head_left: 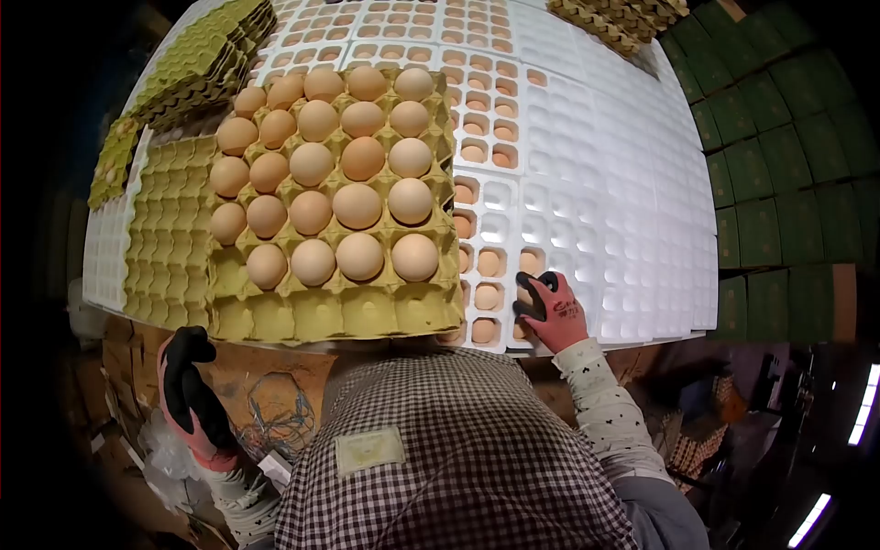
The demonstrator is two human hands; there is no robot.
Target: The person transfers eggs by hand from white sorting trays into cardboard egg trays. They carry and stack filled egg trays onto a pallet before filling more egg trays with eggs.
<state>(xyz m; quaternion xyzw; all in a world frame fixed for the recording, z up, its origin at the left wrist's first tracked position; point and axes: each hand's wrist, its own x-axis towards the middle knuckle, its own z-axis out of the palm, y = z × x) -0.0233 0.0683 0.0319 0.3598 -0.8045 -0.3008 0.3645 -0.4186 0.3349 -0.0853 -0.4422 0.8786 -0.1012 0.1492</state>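
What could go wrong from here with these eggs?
The yellow carton's front edge lies close to the apron and left hand; a bump might roll eggs out. The right hand is down among the white cells; its fingers might crack an egg there.

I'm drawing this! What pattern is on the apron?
Dark and white checks cover the apron; head view.

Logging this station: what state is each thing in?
Yellow pulp egg tray: partly filled.
White square-celled trays: partly filled.
Round tan eggs: seated in trays.
Upper-left yellow pulp trays: stacked.
Green rectangular boxes: stacked.
Pink-black-gloved right hand: grip unclear.
Pink-black-gloved left hand: fingers curled.
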